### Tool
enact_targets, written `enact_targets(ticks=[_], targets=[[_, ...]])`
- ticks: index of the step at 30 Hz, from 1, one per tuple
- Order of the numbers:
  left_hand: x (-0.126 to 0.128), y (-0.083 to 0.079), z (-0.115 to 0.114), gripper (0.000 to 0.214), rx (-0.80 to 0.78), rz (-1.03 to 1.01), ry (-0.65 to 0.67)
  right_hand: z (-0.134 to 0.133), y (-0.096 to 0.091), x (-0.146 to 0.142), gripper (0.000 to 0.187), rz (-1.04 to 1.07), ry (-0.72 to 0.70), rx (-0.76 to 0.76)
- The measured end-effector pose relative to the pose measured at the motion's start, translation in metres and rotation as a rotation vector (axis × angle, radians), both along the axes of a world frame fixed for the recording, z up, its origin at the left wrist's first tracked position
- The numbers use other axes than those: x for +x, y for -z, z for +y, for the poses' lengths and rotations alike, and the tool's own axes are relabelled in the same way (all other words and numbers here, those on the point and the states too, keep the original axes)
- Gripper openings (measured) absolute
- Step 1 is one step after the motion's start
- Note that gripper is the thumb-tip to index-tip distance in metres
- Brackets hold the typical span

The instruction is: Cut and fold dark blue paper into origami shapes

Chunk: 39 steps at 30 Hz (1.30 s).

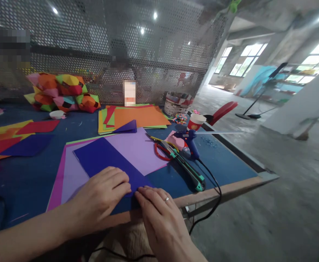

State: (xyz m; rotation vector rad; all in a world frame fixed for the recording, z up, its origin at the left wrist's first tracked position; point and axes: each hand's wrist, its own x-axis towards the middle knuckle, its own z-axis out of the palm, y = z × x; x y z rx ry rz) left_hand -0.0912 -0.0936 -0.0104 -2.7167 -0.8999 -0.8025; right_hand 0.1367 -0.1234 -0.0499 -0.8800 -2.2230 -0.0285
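A dark blue sheet of paper (107, 160), apparently folded, lies slantwise over lilac paper (137, 149) near the table's front edge. My left hand (105, 191) rests on its near part, fingers bent and held together against it. At its near right corner, my right hand (161, 211), with a ring on one finger, has its fingers closed on the paper's edge. The fingertips of both hands almost meet; the thumbs are mostly hidden. Right of the paper lie a green and black utility knife (188, 169) and red-handled scissors (162, 152).
A blue glue gun (190, 143) with a trailing black cord (216, 185) lies at the right, by a red and white paper cup (196, 122). Behind are stacked coloured papers (140, 115), a woven basket (177, 103) and folded paper shapes (64, 92). More sheets (25, 143) lie left.
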Motion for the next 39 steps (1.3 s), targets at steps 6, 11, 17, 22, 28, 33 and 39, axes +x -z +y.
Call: enact_targets(ticks=[6, 11, 17, 22, 28, 33, 39], targets=[[-0.002, 0.008, -0.042, 0.036, 0.194, 0.163, -0.011, -0.001, 0.000, -0.003, 0.039, 0.010, 0.022, 0.022], [-0.012, 0.013, -0.059, 0.037, 0.119, 0.185, -0.030, -0.003, -0.003, -0.003, 0.039, -0.019, 0.055, 0.074], [-0.015, 0.006, -0.055, 0.036, 0.162, 0.193, -0.045, -0.002, -0.003, -0.006, 0.039, -0.100, 0.106, 0.195], [-0.012, 0.001, -0.048, 0.037, 0.183, 0.188, -0.042, -0.002, -0.002, -0.007, 0.036, -0.100, 0.112, 0.215], [-0.021, 0.005, -0.048, 0.033, 0.239, 0.197, -0.105, -0.001, 0.000, -0.007, 0.037, -0.079, 0.103, 0.210], [-0.044, 0.014, -0.051, 0.031, 0.228, 0.284, -0.111, -0.003, 0.001, -0.007, 0.038, -0.077, 0.098, 0.183], [-0.048, 0.004, -0.046, 0.032, 0.229, 0.289, -0.007, -0.006, 0.007, -0.007, 0.038, -0.075, 0.087, 0.128]])
